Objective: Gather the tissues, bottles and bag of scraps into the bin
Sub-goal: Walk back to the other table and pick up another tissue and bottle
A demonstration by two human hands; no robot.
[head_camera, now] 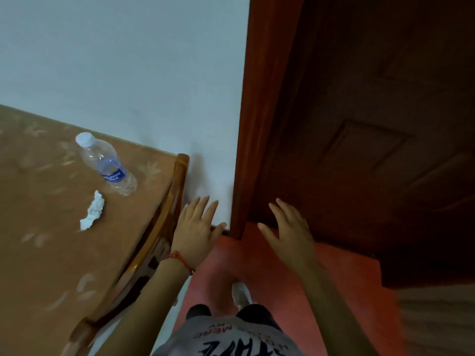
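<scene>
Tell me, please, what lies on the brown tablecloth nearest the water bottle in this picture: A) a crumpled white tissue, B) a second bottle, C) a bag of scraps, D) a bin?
A: a crumpled white tissue lies on the tablecloth just in front of the water bottle; no bag, second bottle or bin is in view there.

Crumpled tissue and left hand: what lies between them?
In the head view, between the crumpled tissue and the open left hand lie only bare patterned tabletop and the table's wooden edge rail.
</scene>
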